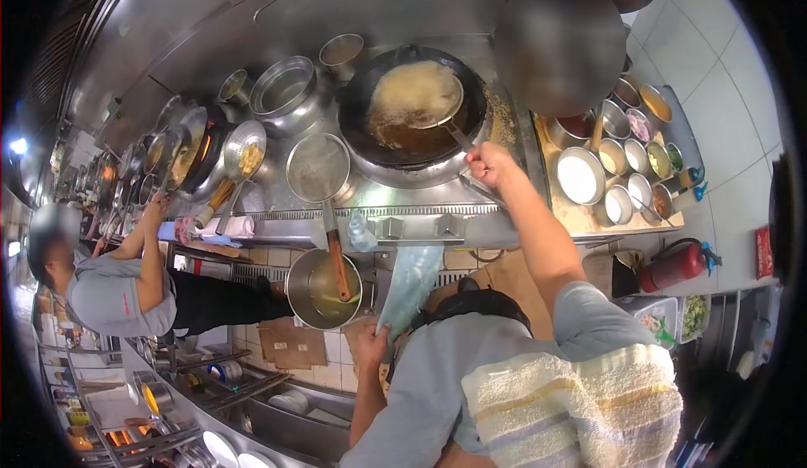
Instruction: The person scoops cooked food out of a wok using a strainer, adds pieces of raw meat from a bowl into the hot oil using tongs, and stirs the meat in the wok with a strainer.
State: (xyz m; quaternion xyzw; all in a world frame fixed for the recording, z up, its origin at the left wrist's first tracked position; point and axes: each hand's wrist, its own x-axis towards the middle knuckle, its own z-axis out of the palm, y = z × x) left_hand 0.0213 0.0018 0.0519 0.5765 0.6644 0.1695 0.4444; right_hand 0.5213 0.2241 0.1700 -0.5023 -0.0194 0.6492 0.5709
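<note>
At two o'clock, the right hand (pixel 492 165) grips a probably stiff strainer (pixel 452 108) by its handle (pixel 459 137), likely the coolest hold; the left hand (pixel 370 346), near six, clutches seemingly limp plastic sheeting (pixel 412 283).

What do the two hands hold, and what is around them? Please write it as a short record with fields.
Right hand: grips the handle of a round strainer
Strainer position: in a dark wok, with pale, blurred foamy contents
Left hand: holds a light blue plastic sheet, low before the stove
Left of wok: second strainer, brown handle above a metal pot
Right of wok: several ingredient bowls
Nearby: another person, far left
</note>
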